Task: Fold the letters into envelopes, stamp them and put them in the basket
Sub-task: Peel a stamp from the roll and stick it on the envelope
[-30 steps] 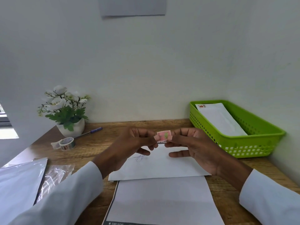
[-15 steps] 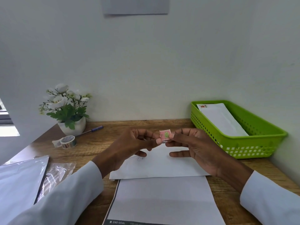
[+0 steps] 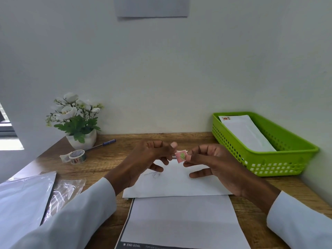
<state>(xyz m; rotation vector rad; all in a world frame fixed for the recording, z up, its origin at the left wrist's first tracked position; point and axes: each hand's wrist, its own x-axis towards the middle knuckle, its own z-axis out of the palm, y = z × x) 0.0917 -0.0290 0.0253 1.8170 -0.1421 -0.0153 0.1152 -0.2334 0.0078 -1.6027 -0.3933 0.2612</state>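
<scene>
**Pink stamp pinched between both hands above the envelope**

The right hand (image 3: 213,164) pinches a small pink stamp (image 3: 181,156) with a green motif between thumb and forefinger, its other fingers loosely curled below. The left hand (image 3: 149,160) meets it from the other side: its fingertips touch the stamp's left edge, where a strip of white backing with some print shows, but whether they grip that strip or only touch it cannot be told. Its thumb is raised, nail up, just above the stamp.

Directly under both hands a white envelope (image 3: 179,184) lies flat on the wooden desk (image 3: 115,159), with a small pen scrawl on it below the left hand's fingers. Nearer the person than the hands, a white sheet (image 3: 179,221) lies with its far edge against the envelope and a dark printed strip along its left and near edges.

Beyond the right hand and to its right stands a green plastic basket (image 3: 280,159), in which a white envelope with a red stamp (image 3: 246,132) at its far corner leans. Beyond the left hand, to its left, are a roll of patterned tape (image 3: 77,156), a blue pen (image 3: 102,145) and a white pot of artificial flowers (image 3: 77,121). Left of the left sleeve lie clear plastic sleeves (image 3: 61,193).
</scene>
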